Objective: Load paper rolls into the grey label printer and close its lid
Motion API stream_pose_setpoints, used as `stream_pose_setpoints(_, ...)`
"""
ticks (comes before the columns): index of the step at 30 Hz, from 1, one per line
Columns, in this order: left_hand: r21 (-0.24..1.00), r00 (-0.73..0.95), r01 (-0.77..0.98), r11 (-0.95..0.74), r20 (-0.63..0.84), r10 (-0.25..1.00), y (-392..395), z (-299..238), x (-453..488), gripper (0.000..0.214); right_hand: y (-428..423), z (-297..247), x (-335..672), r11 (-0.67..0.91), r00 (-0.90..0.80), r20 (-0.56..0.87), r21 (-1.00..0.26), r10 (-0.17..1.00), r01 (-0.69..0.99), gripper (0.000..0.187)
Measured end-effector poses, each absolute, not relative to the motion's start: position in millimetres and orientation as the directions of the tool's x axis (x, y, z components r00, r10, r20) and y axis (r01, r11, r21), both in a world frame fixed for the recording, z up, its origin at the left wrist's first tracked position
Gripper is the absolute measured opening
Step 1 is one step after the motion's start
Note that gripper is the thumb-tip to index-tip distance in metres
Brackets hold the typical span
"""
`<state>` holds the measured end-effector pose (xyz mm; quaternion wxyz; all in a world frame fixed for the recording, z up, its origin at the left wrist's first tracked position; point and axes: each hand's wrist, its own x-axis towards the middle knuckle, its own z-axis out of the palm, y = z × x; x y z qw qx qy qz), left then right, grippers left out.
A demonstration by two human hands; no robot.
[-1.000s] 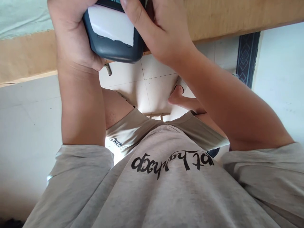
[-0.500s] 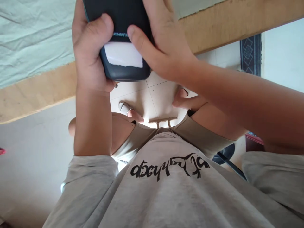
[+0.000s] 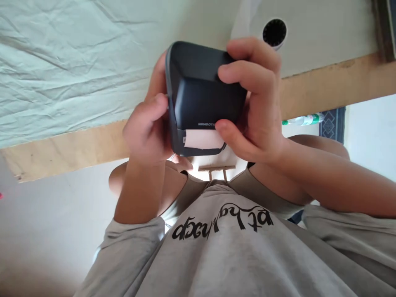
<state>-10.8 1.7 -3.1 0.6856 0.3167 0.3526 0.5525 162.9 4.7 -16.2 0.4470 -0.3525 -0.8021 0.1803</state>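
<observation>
Between my two hands is a dark label printer (image 3: 207,90), tilted, with small NIIMBOT lettering near its lower end. A strip of white label paper (image 3: 202,139) shows at the slot under the lettering. My left hand (image 3: 148,128) is closed round the printer's left side, its thumb pressed at the edge and its other fingers mostly hidden behind. From the right, my right hand (image 3: 260,99) grips the printer, two fingers on its top face and the thumb beside the lettering, at the corner of the paper.
Beyond the hands lies a bed or table with a wrinkled pale green cloth (image 3: 77,62) and a wooden edge (image 3: 68,148). A round dark-mouthed object (image 3: 274,33) stands at the back. A plastic bottle (image 3: 305,120) lies at the right, near a patterned dark mat (image 3: 332,128).
The printer has moved down and right in view and is tilted more. My right fingers now lie over its top face. The round object and the bottle have come into view.
</observation>
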Motion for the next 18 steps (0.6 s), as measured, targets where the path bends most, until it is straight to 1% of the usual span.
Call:
stream_pose_setpoints(2, 0.838, 0.215, -0.504, 0.210, -0.113, 0.970, 4, 2, -8, 0.040, 9, -13, 166, 0.680, -0.374, 0.568, -0.624, 0.733, 0.384, 0.046)
stream_pose_setpoints(3, 0.850, 0.222, -0.485, 0.208, -0.110, 0.969, 5, 3, -7, 0.035, 11, -9, 167, 0.676, -0.408, 0.541, -0.629, 0.735, 0.385, 0.046)
stream_pose_setpoints(6, 0.878, 0.154, -0.448, 0.169, -0.110, 0.982, 5, 0, -10, 0.023, 15, 5, 169, 0.662, -0.510, 0.444, -0.627, 0.737, 0.410, 0.044)
stream_pose_setpoints(7, 0.887, 0.142, -0.438, 0.148, -0.095, 0.985, 4, -4, -12, 0.024, 16, 10, 170, 0.653, -0.522, 0.419, -0.626, 0.743, 0.426, 0.043)
stream_pose_setpoints(9, 0.897, 0.129, -0.422, 0.128, -0.080, 0.988, 1, -13, -16, 0.031, 17, 18, 171, 0.627, -0.533, 0.368, -0.623, 0.762, 0.467, 0.040)
stream_pose_setpoints(12, 0.908, 0.077, -0.410, 0.086, -0.059, 0.995, -3, -26, -20, 0.039, 16, 25, 172, 0.609, -0.561, 0.302, -0.610, 0.771, 0.507, 0.042)
stream_pose_setpoints(14, 0.913, 0.048, -0.404, 0.055, -0.039, 0.998, -3, -30, -21, 0.039, 15, 27, 172, 0.612, -0.582, 0.283, -0.607, 0.762, 0.507, 0.046)
stream_pose_setpoints(18, 0.913, 0.076, -0.406, 0.034, -0.003, 0.997, -1, -27, -19, 0.036, 13, 28, 173, 0.593, -0.580, 0.261, -0.627, 0.771, 0.506, 0.049)
